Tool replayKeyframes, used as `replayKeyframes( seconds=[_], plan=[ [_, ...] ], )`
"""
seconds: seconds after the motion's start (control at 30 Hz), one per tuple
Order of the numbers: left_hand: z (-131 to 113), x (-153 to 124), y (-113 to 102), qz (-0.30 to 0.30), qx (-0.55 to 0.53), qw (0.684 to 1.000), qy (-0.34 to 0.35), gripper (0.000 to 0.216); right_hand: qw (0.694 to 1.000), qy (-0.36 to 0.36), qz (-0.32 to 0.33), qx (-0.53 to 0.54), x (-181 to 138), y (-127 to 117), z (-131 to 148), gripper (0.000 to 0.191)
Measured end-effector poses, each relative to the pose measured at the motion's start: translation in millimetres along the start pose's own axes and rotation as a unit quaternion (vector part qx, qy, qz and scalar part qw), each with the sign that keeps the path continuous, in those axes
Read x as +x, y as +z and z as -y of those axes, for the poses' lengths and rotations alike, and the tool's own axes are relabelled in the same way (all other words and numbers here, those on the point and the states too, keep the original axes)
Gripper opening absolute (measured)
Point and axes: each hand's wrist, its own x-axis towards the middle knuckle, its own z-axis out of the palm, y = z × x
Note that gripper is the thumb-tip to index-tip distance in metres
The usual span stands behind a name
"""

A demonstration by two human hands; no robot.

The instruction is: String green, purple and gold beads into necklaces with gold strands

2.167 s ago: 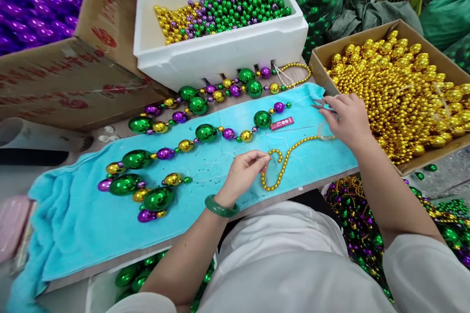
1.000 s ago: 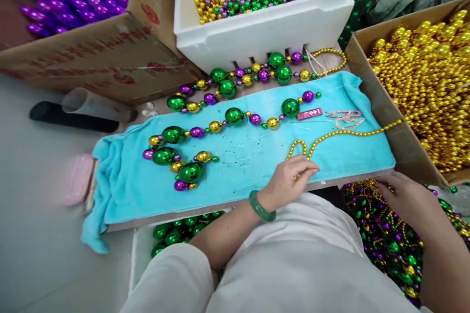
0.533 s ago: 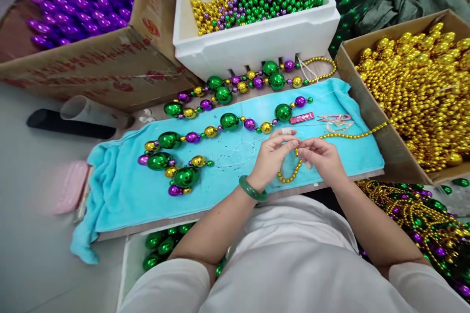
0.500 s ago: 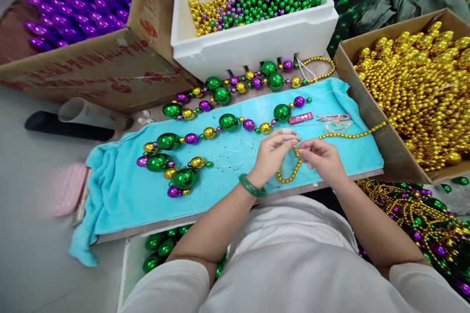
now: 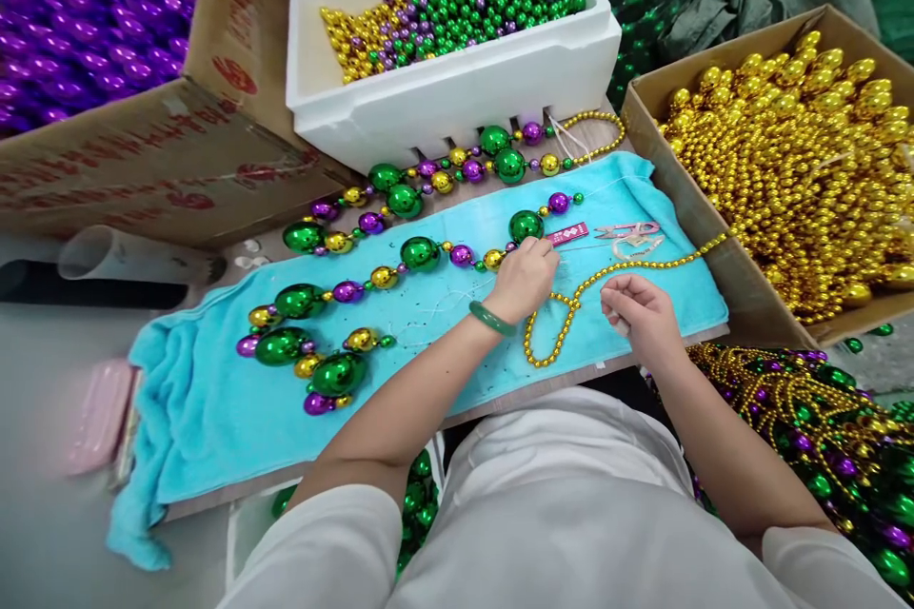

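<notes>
My left hand (image 5: 526, 282), with a green bangle on its wrist, is curled downward beside a large green bead and the pink packet (image 5: 567, 235). Its fingertips are hidden, so what they grip does not show. To the right, my right hand (image 5: 641, 316) is closed in a pinch just off the towel; anything in it is too small to make out. Between both hands a gold bead strand (image 5: 546, 360) lies in a small loop and runs toward the gold-bead box. A string of green, purple and gold beads (image 5: 420, 253) stretches across the blue towel (image 5: 443, 371).
Thread snips (image 5: 628, 230) lie right of the packet. A finished-looking bead necklace (image 5: 405, 201) lies behind the towel. Around stand a white foam box (image 5: 457, 86) of small beads, a carton (image 5: 243, 67) of purple beads and a carton (image 5: 735, 276) of gold strands.
My hands have separated. My left hand has moved up and away from the gold strand to the packet. The strand's loop now rests on the towel, and my right hand is beside it.
</notes>
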Motion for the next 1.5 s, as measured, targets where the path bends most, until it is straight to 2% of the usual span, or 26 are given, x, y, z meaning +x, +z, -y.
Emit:
replayKeyframes(
  seconds=[0.03, 0.07, 0.1, 0.2, 0.23, 0.27, 0.33, 0.4, 0.6, 0.73, 0.83, 0.9, 0.97, 1.03, 1.1, 1.17, 1.27, 1.33, 1.5],
  plan=[
    [-2, -2, -3, -0.023, -0.092, 0.995, -0.043, 0.018, 1.0, -0.003, 0.002, 0.002, 1, 3, 2, 0.02],
    [-5, -6, -7, -0.041, -0.198, 0.975, -0.095, 0.016, 1.0, -0.005, 0.005, 0.001, 3, 7, 3, 0.02],
    [-9, -10, -11, -0.049, -0.311, 0.938, -0.148, 0.015, 1.0, -0.007, 0.01, -0.002, 4, 11, 6, 0.02],
    [-22, -24, -24, -0.033, -0.58, 0.771, -0.26, 0.019, 0.999, -0.013, 0.036, -0.023, 7, 25, 12, 0.02],
    [-26, -28, -27, -0.027, -0.631, 0.725, -0.276, 0.02, 0.999, -0.011, 0.043, -0.03, 7, 30, 13, 0.02],
    [-29, -32, -29, -0.027, -0.662, 0.692, -0.287, 0.02, 0.998, -0.007, 0.049, -0.035, 7, 34, 14, 0.02],
    [-34, -38, -31, -0.035, -0.685, 0.661, -0.306, 0.02, 0.997, 0.007, 0.056, -0.045, 8, 41, 15, 0.02],
    [-36, -41, -31, -0.048, -0.682, 0.657, -0.317, 0.021, 0.997, 0.02, 0.057, -0.05, 8, 45, 15, 0.02],
    [-37, -46, -25, -0.074, -0.657, 0.678, -0.321, 0.021, 0.997, 0.025, 0.047, -0.058, 8, 51, 10, 0.021],
    [-34, -47, -24, -0.103, -0.626, 0.711, -0.302, 0.016, 0.995, 0.023, 0.06, -0.077, 8, 50, 6, 0.023],
    [-28, -49, -30, -0.116, -0.598, 0.742, -0.28, 0.013, 0.992, -0.026, 0.058, -0.106, 12, 43, 7, 0.025],
    [-24, -50, -36, -0.063, -0.606, 0.743, -0.276, 0.015, 0.989, -0.033, 0.1, -0.102, 17, 37, 11, 0.032],
    [-20, -51, -43, 0.025, -0.632, 0.723, -0.277, 0.018, 0.98, -0.006, 0.179, -0.081, 22, 32, 15, 0.033],
    [-19, -51, -47, 0.102, -0.659, 0.694, -0.273, 0.02, 0.969, 0.002, 0.238, -0.067, 26, 30, 20, 0.023],
    [-18, -50, -49, 0.145, -0.681, 0.667, -0.263, 0.022, 0.964, -0.032, 0.254, -0.077, 29, 31, 24, 0.015],
    [-18, -48, -49, 0.159, -0.698, 0.65, -0.254, 0.024, 0.959, -0.078, 0.254, -0.101, 29, 33, 27, 0.013],
    [-17, -45, -46, 0.145, -0.706, 0.645, -0.252, 0.022, 0.954, -0.13, 0.241, -0.122, 29, 35, 29, 0.014],
    [-14, -44, -43, 0.129, -0.702, 0.653, -0.254, 0.02, 0.961, -0.142, 0.208, -0.114, 28, 34, 29, 0.014],
    [-10, -43, -39, 0.103, -0.671, 0.682, -0.273, 0.02, 0.985, -0.119, 0.115, -0.051, 28, 28, 31, 0.018]
  ],
)
